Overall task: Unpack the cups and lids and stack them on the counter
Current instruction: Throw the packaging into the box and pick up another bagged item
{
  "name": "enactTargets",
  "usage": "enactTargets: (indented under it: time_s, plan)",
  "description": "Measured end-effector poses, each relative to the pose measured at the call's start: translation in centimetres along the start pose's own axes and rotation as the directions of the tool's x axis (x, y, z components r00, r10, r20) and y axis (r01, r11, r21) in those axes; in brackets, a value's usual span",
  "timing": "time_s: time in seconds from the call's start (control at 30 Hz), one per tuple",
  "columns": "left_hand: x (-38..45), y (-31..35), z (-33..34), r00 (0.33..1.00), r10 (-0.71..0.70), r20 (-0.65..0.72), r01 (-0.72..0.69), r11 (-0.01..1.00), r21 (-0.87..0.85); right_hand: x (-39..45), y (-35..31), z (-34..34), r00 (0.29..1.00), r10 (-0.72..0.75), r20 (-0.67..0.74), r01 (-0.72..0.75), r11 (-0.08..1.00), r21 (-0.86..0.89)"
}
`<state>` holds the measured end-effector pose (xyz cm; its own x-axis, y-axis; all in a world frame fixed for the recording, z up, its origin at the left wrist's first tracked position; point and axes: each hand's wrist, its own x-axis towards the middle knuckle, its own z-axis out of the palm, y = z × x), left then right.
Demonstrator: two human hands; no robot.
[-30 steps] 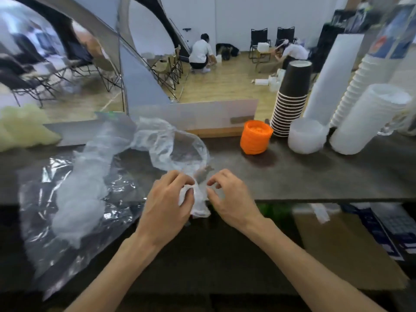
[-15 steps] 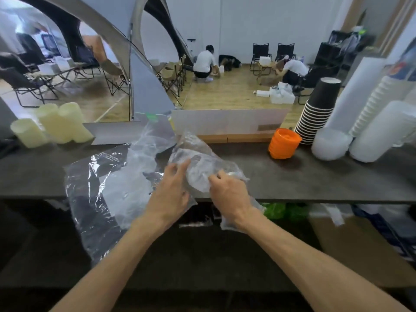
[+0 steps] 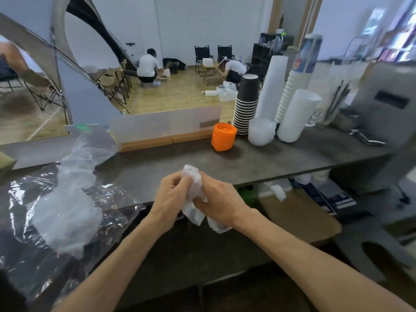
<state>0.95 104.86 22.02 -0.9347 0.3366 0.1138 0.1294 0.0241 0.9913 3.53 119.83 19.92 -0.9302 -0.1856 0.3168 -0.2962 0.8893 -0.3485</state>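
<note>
Both hands meet over the near edge of the grey counter (image 3: 281, 158); left hand (image 3: 172, 199) and right hand (image 3: 219, 203) have fingers curled, pinching a crumpled clear plastic bag (image 3: 194, 188) wadded between them, its tail hanging below the palms; a larger sheet of clear plastic wrap (image 3: 65, 206) lies spread on the counter's left end; far right stand the stacks: black cups (image 3: 247, 102), white cups (image 3: 297, 113), clear lids (image 3: 261, 131), orange lids (image 3: 223, 137), all upright and near one another.

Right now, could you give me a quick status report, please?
Both hands, left and right, gripping crumpled plastic bag. Cup stacks on counter. Nothing obstructing.
</note>
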Motion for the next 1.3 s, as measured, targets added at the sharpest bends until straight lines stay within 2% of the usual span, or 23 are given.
enactTargets:
  time_s: [0.03,0.1,0.13,0.17,0.23,0.3,0.37,0.43,0.53,0.63,0.7,0.77,0.83,0.87,0.9,0.93,1.0,1.07,1.13,1.23,1.3]
  plan:
    - [0.0,-0.1,0.3,0.998,-0.022,-0.067,0.019,0.999,-0.042,-0.4,0.1,-0.1,0.999,-0.014,-0.036,0.014,1.0,0.012]
    - [-0.1,-0.6,0.5,0.982,-0.038,-0.186,0.044,0.999,0.028,-1.4,0.2,-0.4,0.998,0.018,-0.052,-0.015,0.999,0.048]
    - [-0.3,-0.9,0.4,0.979,0.027,-0.204,0.004,0.989,0.151,-1.7,0.1,-0.5,0.995,0.081,-0.052,-0.075,0.99,0.12]
    - [-0.6,-1.2,0.2,0.975,0.15,-0.165,-0.095,0.948,0.305,-2.0,0.1,-0.8,0.984,0.175,-0.041,-0.159,0.954,0.254]
    - [-1.8,-1.4,-0.2,0.917,0.395,0.053,-0.368,0.788,0.494,-2.4,0.2,-1.2,0.937,0.348,0.041,-0.314,0.78,0.541]
    - [-2.9,-1.5,0.1,0.856,0.413,0.31,-0.517,0.676,0.525,-2.7,0.3,-1.9,0.903,0.413,0.121,-0.373,0.61,0.699]
    - [-3.5,-2.1,1.1,0.811,0.39,0.436,-0.585,0.578,0.569,-3.2,-0.1,-2.5,0.902,0.397,0.168,-0.369,0.507,0.779]
    - [-3.7,-3.2,2.3,0.829,0.347,0.438,-0.557,0.583,0.592,-3.8,-0.6,-2.7,0.896,0.399,0.194,-0.367,0.421,0.829]
    - [-3.8,-4.3,3.5,0.86,0.304,0.411,-0.495,0.693,0.524,-5.2,-0.2,-2.3,0.859,0.476,0.188,-0.402,0.401,0.823]
    - [-4.2,-5.6,5.1,0.85,0.271,0.451,-0.504,0.665,0.551,-7.3,1.0,-1.8,0.802,0.55,0.233,-0.477,0.355,0.804]
    - [-4.5,-6.2,6.3,0.876,0.234,0.421,-0.448,0.717,0.534,-9.4,2.0,-1.2,0.818,0.543,0.19,-0.458,0.416,0.785]
    - [-4.8,-6.4,7.7,0.926,0.184,0.329,-0.339,0.788,0.513,-11.7,3.1,-0.7,0.837,0.527,0.145,-0.454,0.522,0.723]
    - [-5.1,-6.3,9.6,0.969,0.06,0.239,-0.152,0.911,0.384,-13.8,4.0,-0.6,0.846,0.522,0.112,-0.461,0.607,0.647]
    - [-5.2,-6.4,10.7,0.977,-0.052,0.208,-0.005,0.964,0.266,-14.7,4.5,-0.6,0.844,0.527,0.1,-0.468,0.632,0.618]
    - [-5.4,-6.3,11.9,0.961,-0.193,0.199,0.17,0.977,0.129,-15.5,5.0,-0.5,0.837,0.539,0.094,-0.48,0.641,0.599]
    - [-5.5,-6.2,13.3,0.927,-0.32,0.195,0.324,0.946,0.015,-16.3,5.6,-0.5,0.827,0.555,0.092,-0.497,0.644,0.581]
    - [-5.5,-6.2,16.0,0.87,-0.456,0.189,0.477,0.874,-0.09,-17.8,6.9,-0.2,0.811,0.577,0.095,-0.522,0.641,0.563]
    - [-5.7,-6.3,19.0,0.836,-0.502,0.223,0.531,0.841,-0.098,-19.4,8.9,-0.4,0.793,0.604,0.081,-0.544,0.642,0.541]
    - [-6.0,-7.1,22.3,0.798,-0.504,0.33,0.548,0.835,-0.052,-21.1,11.7,-1.0,0.773,0.631,0.063,-0.562,0.636,0.529]
    - [-6.2,-8.5,28.2,0.671,-0.509,0.538,0.546,0.831,0.105,-25.0,17.4,-1.9,0.724,0.687,0.065,-0.62,0.607,0.498]
    - [-6.3,-9.4,33.4,0.596,-0.571,0.565,0.591,0.788,0.173,-28.4,21.7,-2.6,0.65,0.757,0.064,-0.676,0.537,0.505]
